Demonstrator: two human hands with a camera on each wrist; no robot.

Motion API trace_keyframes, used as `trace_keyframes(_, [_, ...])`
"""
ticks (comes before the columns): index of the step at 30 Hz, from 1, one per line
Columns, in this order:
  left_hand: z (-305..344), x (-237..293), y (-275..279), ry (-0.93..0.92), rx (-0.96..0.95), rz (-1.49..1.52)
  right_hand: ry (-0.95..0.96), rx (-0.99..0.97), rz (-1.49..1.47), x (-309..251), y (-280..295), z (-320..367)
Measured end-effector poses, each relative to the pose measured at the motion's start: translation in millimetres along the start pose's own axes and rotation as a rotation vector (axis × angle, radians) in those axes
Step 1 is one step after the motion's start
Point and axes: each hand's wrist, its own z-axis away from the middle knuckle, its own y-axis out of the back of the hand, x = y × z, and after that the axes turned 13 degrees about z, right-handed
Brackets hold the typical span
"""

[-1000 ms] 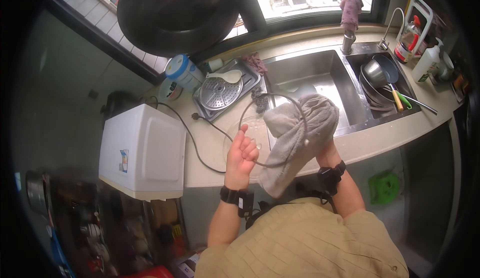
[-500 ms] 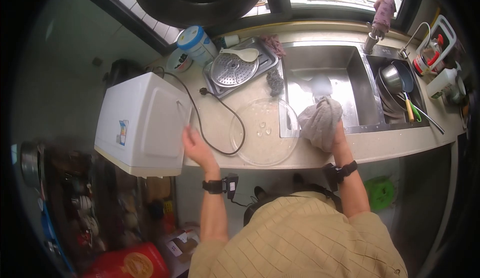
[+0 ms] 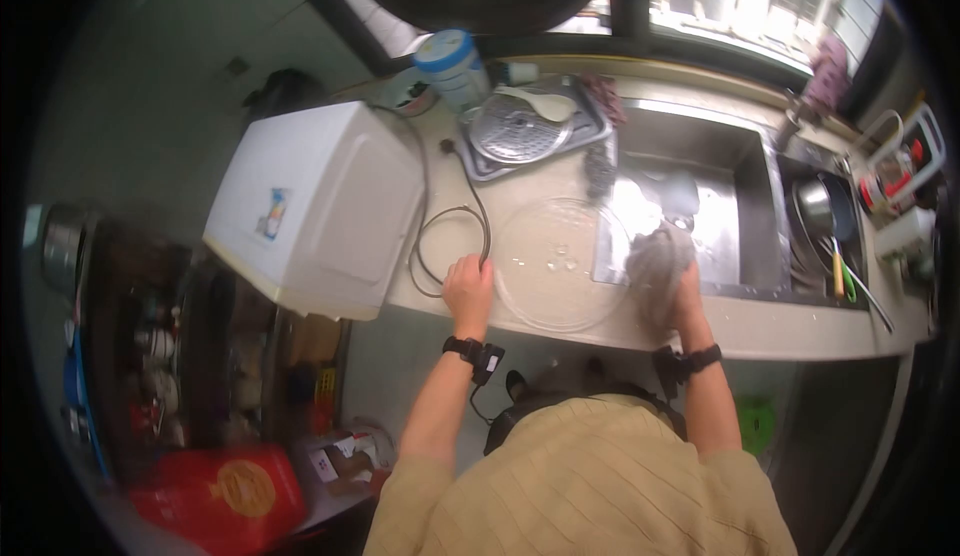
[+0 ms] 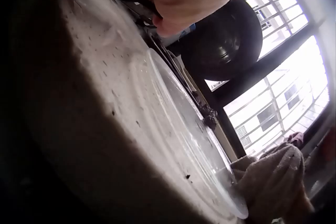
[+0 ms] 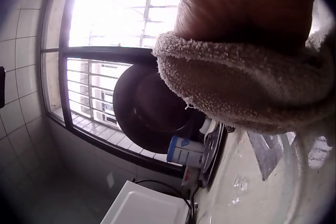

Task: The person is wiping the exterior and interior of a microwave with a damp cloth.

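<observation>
Here the right hand (image 3: 686,294) clutches a grey terry towel (image 3: 655,264); the left hand (image 3: 468,291) touches a round clear glass plate (image 3: 556,268), grip unclear.

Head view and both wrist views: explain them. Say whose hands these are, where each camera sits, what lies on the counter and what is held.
No machine here: a person works with bare hands, wearing three cameras. The wide picture comes from the head, looking down; the other two come from the wrists, close to each hand. On the counter lie a round clear glass plate and a black cord, between a white microwave and a sink. The right hand holds a bunched grey cloth at the plate's right edge. The left hand rests at its left rim by the cord; whether it grips is unclear.
</observation>
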Motion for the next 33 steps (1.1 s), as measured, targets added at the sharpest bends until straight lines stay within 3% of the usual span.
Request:
trace_keyframes(1, [-4,-5,3,0.04,0.115,-0.015,-0.104,-0.026,-0.151,9,12,-5])
trace_keyframes(3, [-4,-22,4,0.08,0.135,-0.066,-0.102,-0.02,-0.101,-14,0,4])
trace_keyframes(5, [-1,-36,0,0.085,0.029,-0.098,0.01,-0.008,0.007,-14,-4,2])
trace_keyframes(7, [2,-21,6,0.15,-0.012,-0.083,0.007,-0.02,0.061,-21,-10,3])
trace_keyframes(10, [11,7,17,-0.139,0.18,-0.207,-0.01,-0.008,0.114,-19,-7,1])
trace_keyframes(11, [19,10,14,-0.133,0.19,-0.211,-0.021,-0.002,0.107,-16,-4,-3])
trace_keyframes(13, [41,18,4,0.015,0.079,0.096,-0.035,-0.1,-0.013,-4,2,-11])
trace_keyframes(14, [49,22,-5,0.021,0.094,0.091,-0.114,-0.148,-0.124,3,3,-16])
trace_keyframes(16, [55,33,-24,0.388,0.125,0.339,-0.236,-0.2,-0.292,1,-7,-19])
trace_keyframes(17, [52,39,-33,0.393,0.14,0.338,-0.235,-0.215,-0.287,2,-9,-23])
trace_keyframes(19, [39,54,-39,0.687,0.169,0.679,-0.002,-0.194,0.422,11,-5,-31])
trace_keyframes(20, [30,55,-35,0.925,0.006,0.889,-0.068,-0.155,0.494,19,0,-38])
trace_keyframes(23, [23,69,-18,0.851,0.056,1.143,-0.033,-0.204,0.361,24,-2,-39])
trace_keyframes(24, [20,66,-20,0.731,0.148,1.121,-0.03,-0.211,0.361,23,-5,-40])
trace_keyframes(25, [20,65,-22,0.732,0.152,1.119,-0.056,-0.188,0.354,23,-7,-38])
trace_keyframes(27, [14,71,-18,0.946,0.019,1.532,-0.114,-0.138,0.342,23,-10,-32])
trace_keyframes(28, [8,73,-13,1.029,-0.229,1.595,-0.116,-0.141,0.342,26,-11,-31])
trace_keyframes(29, [8,77,-10,1.029,-0.222,1.595,-0.068,-0.144,0.39,31,-11,-31])
trace_keyframes(31, [7,83,-7,1.018,-0.497,1.67,-0.012,-0.152,0.438,33,-14,-32])
trace_keyframes(33, [8,77,-6,1.011,-0.472,1.671,0.062,-0.116,0.404,33,-6,-29])
